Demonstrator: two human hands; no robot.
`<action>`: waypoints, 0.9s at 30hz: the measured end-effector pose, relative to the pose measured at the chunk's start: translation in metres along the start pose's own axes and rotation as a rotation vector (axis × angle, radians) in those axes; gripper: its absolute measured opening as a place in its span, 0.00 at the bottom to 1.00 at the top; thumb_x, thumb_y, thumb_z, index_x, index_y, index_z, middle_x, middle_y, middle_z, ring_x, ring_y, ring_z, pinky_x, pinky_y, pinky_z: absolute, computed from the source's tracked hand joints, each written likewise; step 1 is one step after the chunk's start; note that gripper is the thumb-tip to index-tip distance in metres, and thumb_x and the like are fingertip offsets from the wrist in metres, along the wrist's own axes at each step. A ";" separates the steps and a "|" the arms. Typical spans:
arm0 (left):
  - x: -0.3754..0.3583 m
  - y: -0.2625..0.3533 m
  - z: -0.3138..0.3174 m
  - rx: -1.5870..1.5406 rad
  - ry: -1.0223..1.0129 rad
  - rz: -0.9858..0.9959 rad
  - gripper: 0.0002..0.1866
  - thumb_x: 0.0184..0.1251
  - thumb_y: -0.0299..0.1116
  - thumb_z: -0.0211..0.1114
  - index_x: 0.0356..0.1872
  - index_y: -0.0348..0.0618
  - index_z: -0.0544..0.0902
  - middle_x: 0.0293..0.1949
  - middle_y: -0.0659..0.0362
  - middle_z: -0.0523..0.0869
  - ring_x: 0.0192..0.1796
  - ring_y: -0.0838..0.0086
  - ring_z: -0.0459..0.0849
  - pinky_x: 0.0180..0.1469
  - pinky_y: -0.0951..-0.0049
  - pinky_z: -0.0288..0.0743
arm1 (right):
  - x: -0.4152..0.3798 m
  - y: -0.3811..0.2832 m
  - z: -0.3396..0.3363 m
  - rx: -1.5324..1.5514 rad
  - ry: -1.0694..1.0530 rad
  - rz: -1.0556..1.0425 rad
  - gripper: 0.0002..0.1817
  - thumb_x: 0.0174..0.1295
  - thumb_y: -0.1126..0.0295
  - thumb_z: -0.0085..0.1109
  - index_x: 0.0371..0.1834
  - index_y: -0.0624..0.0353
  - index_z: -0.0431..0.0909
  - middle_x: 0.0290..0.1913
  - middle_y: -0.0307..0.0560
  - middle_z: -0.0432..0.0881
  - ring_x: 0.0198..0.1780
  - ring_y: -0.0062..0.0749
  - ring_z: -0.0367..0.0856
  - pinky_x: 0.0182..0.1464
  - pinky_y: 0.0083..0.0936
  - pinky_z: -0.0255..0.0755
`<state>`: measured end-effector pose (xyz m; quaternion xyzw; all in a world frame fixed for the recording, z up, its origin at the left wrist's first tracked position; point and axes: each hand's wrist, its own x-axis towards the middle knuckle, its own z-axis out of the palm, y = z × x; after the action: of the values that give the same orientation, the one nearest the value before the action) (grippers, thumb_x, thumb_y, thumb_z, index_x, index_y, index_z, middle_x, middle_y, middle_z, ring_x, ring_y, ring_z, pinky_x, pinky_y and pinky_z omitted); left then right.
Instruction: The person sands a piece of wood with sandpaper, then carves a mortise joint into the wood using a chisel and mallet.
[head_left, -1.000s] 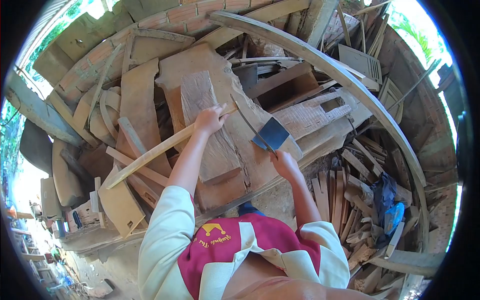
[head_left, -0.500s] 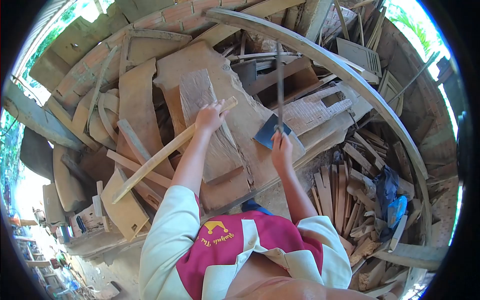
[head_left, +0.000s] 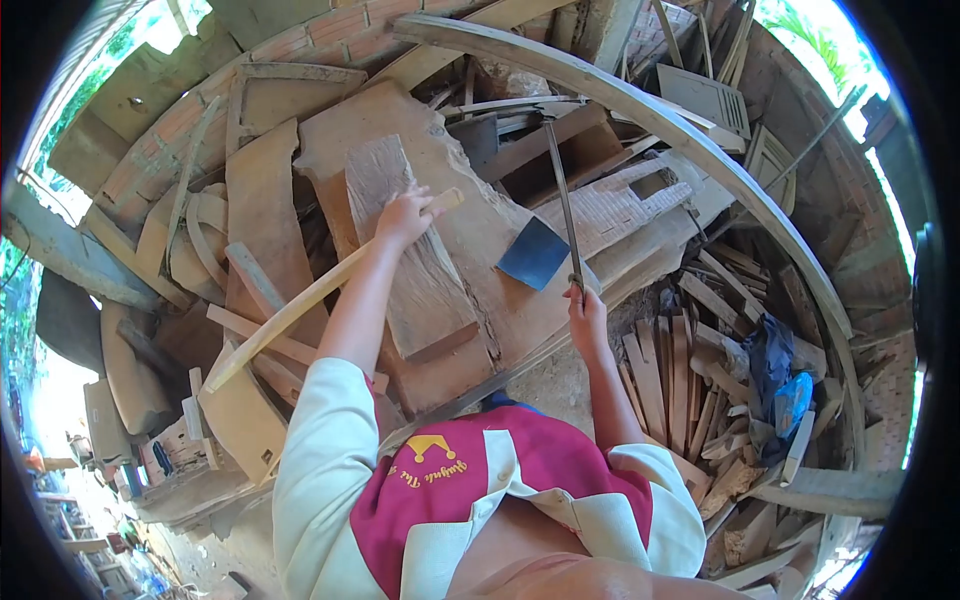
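Observation:
My left hand (head_left: 405, 216) is closed around the upper part of a long, pale wooden strip (head_left: 300, 308), which slants down to the left. Under it lies a rough wooden plank (head_left: 420, 280) on a wide slab (head_left: 520, 320). In my right hand (head_left: 587, 312) is the lower end of a long, thin metal tool (head_left: 563, 195), its far end pointing up and slightly left. A dark square piece (head_left: 534, 253) lies flat on the slab, left of the tool.
A long curved wooden beam (head_left: 680, 130) arcs across the top and right. Stacked wood offcuts (head_left: 675, 380) and a blue plastic bag (head_left: 793, 402) are at the right. More boards (head_left: 262, 225) lean at the left, before a brick wall (head_left: 190, 120).
My right hand has moved right and down, and the metal tool now tilts left at its far end, off the dark square. My left hand and the strip have shifted slightly left.

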<state>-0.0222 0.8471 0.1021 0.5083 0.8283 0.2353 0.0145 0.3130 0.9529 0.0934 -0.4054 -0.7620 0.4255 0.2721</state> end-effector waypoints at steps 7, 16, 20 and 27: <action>0.009 -0.020 0.001 0.036 -0.003 -0.038 0.21 0.60 0.50 0.55 0.47 0.47 0.80 0.62 0.51 0.64 0.66 0.60 0.59 0.63 0.57 0.55 | 0.011 0.005 -0.023 0.033 0.130 -0.163 0.15 0.66 0.62 0.44 0.30 0.61 0.74 0.14 0.34 0.63 0.18 0.15 0.59 0.21 0.20 0.54; 0.001 0.015 -0.021 0.247 -0.084 -0.043 0.22 0.59 0.45 0.57 0.47 0.37 0.72 0.61 0.48 0.66 0.66 0.61 0.60 0.61 0.59 0.59 | 0.020 0.013 -0.041 -0.043 0.147 -0.027 0.15 0.65 0.61 0.45 0.33 0.62 0.75 0.19 0.51 0.73 0.22 0.35 0.70 0.28 0.28 0.65; 0.005 0.012 -0.019 0.321 -0.006 0.022 0.20 0.57 0.43 0.60 0.43 0.37 0.73 0.59 0.49 0.68 0.65 0.61 0.61 0.61 0.60 0.60 | 0.024 0.013 -0.042 -0.105 0.152 -0.064 0.16 0.65 0.60 0.44 0.33 0.62 0.75 0.24 0.55 0.77 0.27 0.44 0.76 0.31 0.31 0.68; 0.005 0.017 -0.012 0.248 -0.046 0.022 0.19 0.56 0.42 0.61 0.41 0.37 0.74 0.58 0.49 0.70 0.65 0.62 0.62 0.61 0.59 0.59 | 0.031 0.015 -0.042 -0.090 0.164 -0.090 0.15 0.65 0.61 0.44 0.33 0.62 0.74 0.26 0.56 0.77 0.29 0.49 0.76 0.33 0.32 0.68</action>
<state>-0.0137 0.8536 0.1206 0.5207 0.8447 0.1194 -0.0320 0.3343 1.0019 0.1026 -0.4162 -0.7729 0.3434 0.3339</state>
